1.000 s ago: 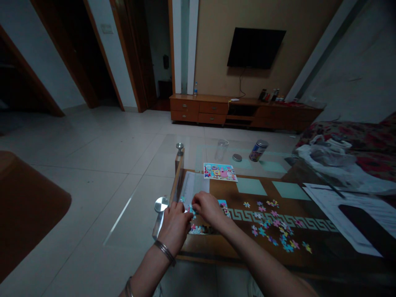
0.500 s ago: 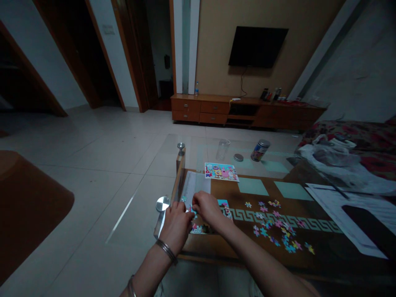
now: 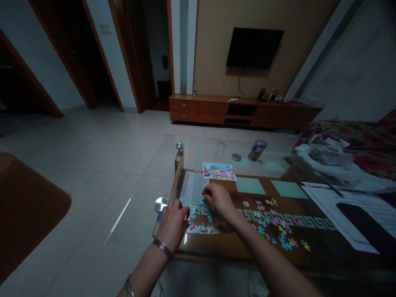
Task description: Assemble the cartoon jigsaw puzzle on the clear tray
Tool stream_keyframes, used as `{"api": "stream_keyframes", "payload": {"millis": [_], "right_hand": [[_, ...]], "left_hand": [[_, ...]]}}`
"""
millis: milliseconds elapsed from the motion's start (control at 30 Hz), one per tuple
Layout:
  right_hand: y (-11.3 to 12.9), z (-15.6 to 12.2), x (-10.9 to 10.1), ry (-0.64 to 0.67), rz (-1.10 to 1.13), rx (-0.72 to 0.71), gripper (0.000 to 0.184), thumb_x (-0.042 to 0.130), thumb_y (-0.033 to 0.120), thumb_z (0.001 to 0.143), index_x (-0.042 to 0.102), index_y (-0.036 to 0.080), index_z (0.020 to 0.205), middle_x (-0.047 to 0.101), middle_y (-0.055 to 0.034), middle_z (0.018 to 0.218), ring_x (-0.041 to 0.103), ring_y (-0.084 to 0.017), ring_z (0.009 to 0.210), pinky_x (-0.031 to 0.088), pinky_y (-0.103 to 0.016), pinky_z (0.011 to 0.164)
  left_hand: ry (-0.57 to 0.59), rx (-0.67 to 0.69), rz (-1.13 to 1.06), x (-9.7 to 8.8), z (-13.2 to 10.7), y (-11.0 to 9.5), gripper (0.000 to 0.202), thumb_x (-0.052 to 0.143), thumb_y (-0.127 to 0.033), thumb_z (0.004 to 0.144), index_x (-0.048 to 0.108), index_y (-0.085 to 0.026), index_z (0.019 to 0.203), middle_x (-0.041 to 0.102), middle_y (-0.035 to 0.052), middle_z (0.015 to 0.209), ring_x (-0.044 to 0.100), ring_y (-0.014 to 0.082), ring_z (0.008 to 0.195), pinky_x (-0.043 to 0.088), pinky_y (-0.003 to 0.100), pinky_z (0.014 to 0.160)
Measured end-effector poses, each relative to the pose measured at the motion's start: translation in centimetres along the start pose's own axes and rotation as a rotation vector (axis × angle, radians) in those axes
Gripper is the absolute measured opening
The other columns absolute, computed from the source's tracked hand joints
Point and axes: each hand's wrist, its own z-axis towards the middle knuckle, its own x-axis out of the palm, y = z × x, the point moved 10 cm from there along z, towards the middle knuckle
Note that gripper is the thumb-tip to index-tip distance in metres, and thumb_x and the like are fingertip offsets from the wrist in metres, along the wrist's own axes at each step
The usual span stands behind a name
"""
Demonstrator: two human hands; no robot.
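The glass tabletop (image 3: 193, 156) is smooth and glossy over a brown wooden frame (image 3: 235, 248), with polished metal caps (image 3: 161, 203) at its corners. The jigsaw pieces (image 3: 280, 233) look like matt card; the floor tiles (image 3: 102, 148) shine.

The right hand (image 3: 220, 200) covered the upper right part of the half-built puzzle (image 3: 199, 220). Its fingertips were hidden underneath, so whether they pinched a piece could not be told. The left hand (image 3: 173, 220) hid the puzzle's left edge, its fingers curled out of sight. The loose pieces (image 3: 278, 233) were too small and dim to read. The papers (image 3: 346, 206) ran off the right edge.
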Motion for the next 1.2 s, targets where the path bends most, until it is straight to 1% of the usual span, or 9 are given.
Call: {"api": "stream_keyframes", "payload": {"millis": [200, 400, 533, 633, 733, 867, 1000, 1100, 1200], "right_hand": [[-2.7, -0.9, -1.2, 0.014, -0.033, 0.047, 0.015, 0.057, 0.013, 0.08, 0.071, 0.017, 0.083, 0.071, -0.0072, 0.088, 0.062, -0.018, 0.083, 0.04, -0.026, 0.072], [-4.6, -3.0, -1.2, 0.151, -0.178, 0.082, 0.016, 0.059, 0.011, 0.075, 0.072, 0.018, 0.082, 0.071, -0.0077, 0.086, 0.063, -0.019, 0.081, 0.038, -0.026, 0.065], [-4.1, -3.9, -0.3, 0.185, -0.181, 0.047, 0.016, 0.062, 0.012, 0.075, 0.072, 0.018, 0.085, 0.07, -0.0074, 0.089, 0.062, -0.019, 0.081, 0.038, -0.026, 0.065], [-3.1, -4.3, 0.6, 0.168, -0.152, -0.02, 0.019, 0.063, 0.012, 0.076, 0.071, 0.018, 0.092, 0.069, -0.0072, 0.094, 0.062, -0.019, 0.085, 0.038, -0.026, 0.069], [-2.9, -4.3, 1.1, 0.15, -0.171, -0.037, 0.02, 0.063, 0.012, 0.076, 0.07, 0.018, 0.094, 0.068, -0.0087, 0.096, 0.061, -0.021, 0.088, 0.037, -0.027, 0.071], [-3.4, -3.8, -0.1, 0.132, -0.152, -0.028, 0.018, 0.059, 0.011, 0.078, 0.071, 0.017, 0.09, 0.068, -0.0083, 0.094, 0.06, -0.019, 0.086, 0.036, -0.026, 0.069], [-4.8, -3.7, -1.5, 0.14, -0.189, 0.037, 0.015, 0.058, 0.012, 0.078, 0.071, 0.017, 0.084, 0.068, -0.0077, 0.09, 0.06, -0.019, 0.082, 0.035, -0.026, 0.065], [-4.9, -4.4, -0.9, 0.193, -0.229, 0.043, 0.013, 0.062, 0.011, 0.074, 0.071, 0.018, 0.08, 0.067, -0.007, 0.087, 0.06, -0.019, 0.079, 0.035, -0.027, 0.062], [-4.0, -5.0, -0.2, 0.194, -0.261, -0.004, 0.015, 0.069, 0.014, 0.07, 0.071, 0.018, 0.085, 0.066, -0.0076, 0.09, 0.06, -0.02, 0.082, 0.036, -0.027, 0.063]], "left_hand": [[-0.017, -0.011, 0.013, 0.0, 0.1, 0.0, 0.027, 0.056, -0.019, 0.081, 0.065, -0.026, 0.104, 0.056, 0.0066, 0.104, 0.047, 0.0272, 0.104, 0.037, 0.037, 0.082], [-0.001, -0.011, 0.039, -0.2, 0.0, -0.5, 0.026, 0.057, -0.021, 0.082, 0.065, -0.028, 0.105, 0.055, 0.0071, 0.105, 0.047, 0.0278, 0.104, 0.038, 0.038, 0.082], [0.002, -0.002, 0.055, 0.0, -0.1, -0.5, 0.024, 0.057, -0.02, 0.081, 0.066, -0.027, 0.103, 0.055, 0.0073, 0.105, 0.047, 0.0289, 0.105, 0.037, 0.04, 0.084], [-0.01, -0.002, 0.056, 0.0, 0.0, -0.3, 0.026, 0.057, -0.019, 0.08, 0.065, -0.026, 0.103, 0.055, 0.0071, 0.106, 0.047, 0.0287, 0.106, 0.037, 0.04, 0.085], [-0.025, 0.001, 0.056, 0.0, 0.0, -0.2, 0.025, 0.057, -0.019, 0.08, 0.065, -0.025, 0.103, 0.055, 0.0069, 0.107, 0.046, 0.0278, 0.106, 0.037, 0.039, 0.086], [-0.016, -0.011, 0.059, 0.2, 0.1, 0.2, 0.024, 0.058, -0.02, 0.078, 0.065, -0.025, 0.1, 0.055, 0.0056, 0.108, 0.046, 0.0264, 0.106, 0.037, 0.038, 0.085], [-0.007, -0.019, 0.058, 0.3, 0.2, 0.3, 0.022, 0.057, -0.02, 0.078, 0.065, -0.025, 0.099, 0.055, 0.0052, 0.106, 0.045, 0.0263, 0.105, 0.037, 0.037, 0.085], [-0.011, -0.017, 0.059, 0.2, 0.2, 0.1, 0.022, 0.056, -0.018, 0.079, 0.065, -0.024, 0.098, 0.055, 0.0066, 0.105, 0.045, 0.0274, 0.105, 0.036, 0.038, 0.085], [-0.012, -0.01, 0.068, 0.2, 0.2, 0.0, 0.022, 0.055, -0.018, 0.079, 0.065, -0.024, 0.097, 0.055, 0.007, 0.105, 0.045, 0.0278, 0.105, 0.037, 0.038, 0.085]]}}
